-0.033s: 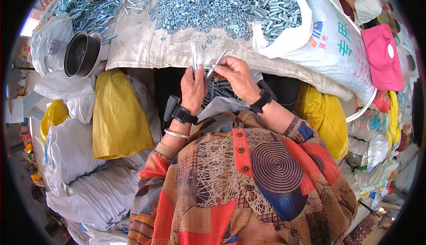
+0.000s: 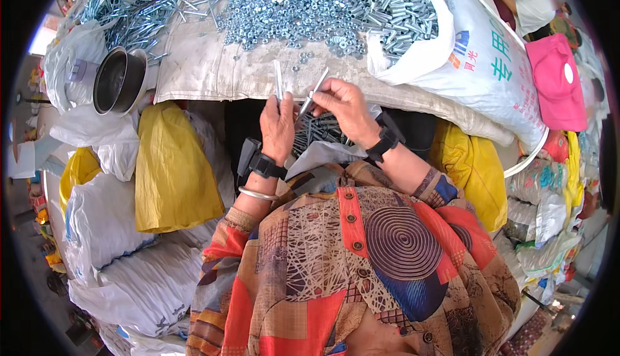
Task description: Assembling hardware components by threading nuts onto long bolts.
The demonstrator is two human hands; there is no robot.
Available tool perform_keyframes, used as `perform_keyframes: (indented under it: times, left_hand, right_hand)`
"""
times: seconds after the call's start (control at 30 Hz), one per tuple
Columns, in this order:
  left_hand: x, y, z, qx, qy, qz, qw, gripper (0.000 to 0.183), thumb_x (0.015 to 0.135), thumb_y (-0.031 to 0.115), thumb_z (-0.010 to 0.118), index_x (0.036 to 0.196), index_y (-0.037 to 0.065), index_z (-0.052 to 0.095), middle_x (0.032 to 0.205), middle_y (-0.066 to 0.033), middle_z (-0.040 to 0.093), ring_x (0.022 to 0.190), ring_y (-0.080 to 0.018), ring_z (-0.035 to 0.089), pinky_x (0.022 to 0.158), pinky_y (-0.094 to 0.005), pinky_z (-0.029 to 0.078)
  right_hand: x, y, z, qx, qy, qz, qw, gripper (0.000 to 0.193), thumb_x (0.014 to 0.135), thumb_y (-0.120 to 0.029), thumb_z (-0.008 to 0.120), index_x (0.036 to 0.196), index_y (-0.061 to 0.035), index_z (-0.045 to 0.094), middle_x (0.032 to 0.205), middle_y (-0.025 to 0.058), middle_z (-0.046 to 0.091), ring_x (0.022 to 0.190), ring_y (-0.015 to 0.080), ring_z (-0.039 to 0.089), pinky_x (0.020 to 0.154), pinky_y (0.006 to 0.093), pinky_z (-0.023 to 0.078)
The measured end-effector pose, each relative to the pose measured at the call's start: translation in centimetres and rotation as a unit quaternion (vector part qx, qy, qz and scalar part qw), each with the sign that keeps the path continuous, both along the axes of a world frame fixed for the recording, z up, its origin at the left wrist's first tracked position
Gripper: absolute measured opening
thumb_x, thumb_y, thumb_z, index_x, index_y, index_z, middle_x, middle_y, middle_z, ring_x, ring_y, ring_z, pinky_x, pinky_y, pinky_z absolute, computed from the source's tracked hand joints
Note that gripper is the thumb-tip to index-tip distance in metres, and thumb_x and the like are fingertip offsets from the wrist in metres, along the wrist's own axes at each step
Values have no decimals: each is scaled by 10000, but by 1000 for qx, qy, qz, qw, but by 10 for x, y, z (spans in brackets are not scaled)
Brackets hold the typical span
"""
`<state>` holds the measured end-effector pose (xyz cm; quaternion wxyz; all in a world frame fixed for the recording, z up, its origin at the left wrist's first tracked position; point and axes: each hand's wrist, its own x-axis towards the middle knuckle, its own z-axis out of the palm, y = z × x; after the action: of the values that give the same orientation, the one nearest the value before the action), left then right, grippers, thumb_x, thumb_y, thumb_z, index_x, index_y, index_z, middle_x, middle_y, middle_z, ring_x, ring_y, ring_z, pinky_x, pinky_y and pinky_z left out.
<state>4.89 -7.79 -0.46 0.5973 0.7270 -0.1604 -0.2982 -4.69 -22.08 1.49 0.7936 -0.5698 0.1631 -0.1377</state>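
Honestly nothing has moved here: the left hand [image 2: 278, 127] keeps its long bolt [image 2: 278, 81] sticking up past its fingertips, and the right hand [image 2: 342, 107] still pinches the other bolt [image 2: 314, 91], angled between its fingers, same spot as before.

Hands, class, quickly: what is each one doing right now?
Left hand: closed on a long bolt, held upright.
Right hand: fingers pinching a second bolt, tilted.
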Motion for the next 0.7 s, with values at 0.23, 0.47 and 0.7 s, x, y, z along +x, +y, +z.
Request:
perform_keyframes:
  times: [0.23, 0.47, 0.7]
  left_hand:
    - [43, -15, 37, -188, 34, 52, 980, 145, 980, 193, 626, 897, 88, 569, 612, 94, 421, 492, 2, 347, 427, -183, 252]
    - [56, -50, 62, -116, -207, -85, 968, 186, 908, 157, 714, 1045, 31, 708, 682, 55, 560, 631, -21, 450, 547, -207, 371]
    - [59, -59, 76, -107, -302, -134, 938, 154, 907, 130, 703, 1016, 22, 713, 778, -50, 686, 694, -76, 591, 622, -249, 480]
  right_hand:
    - [32, -54, 47, -374, -76, -51, 923, 148, 916, -82, 644, 1020, 22, 629, 863, 108, 675, 757, 217, 668, 686, 315, 516]
    - [38, -45, 18, -472, -55, -48, 879, 128, 855, -46, 662, 960, 12, 618, 884, 175, 635, 815, 376, 647, 699, 417, 504]
    - [41, -52, 10, -497, -44, -35, 866, 174, 841, -102, 699, 882, 18, 580, 851, 171, 607, 780, 388, 628, 659, 446, 479]
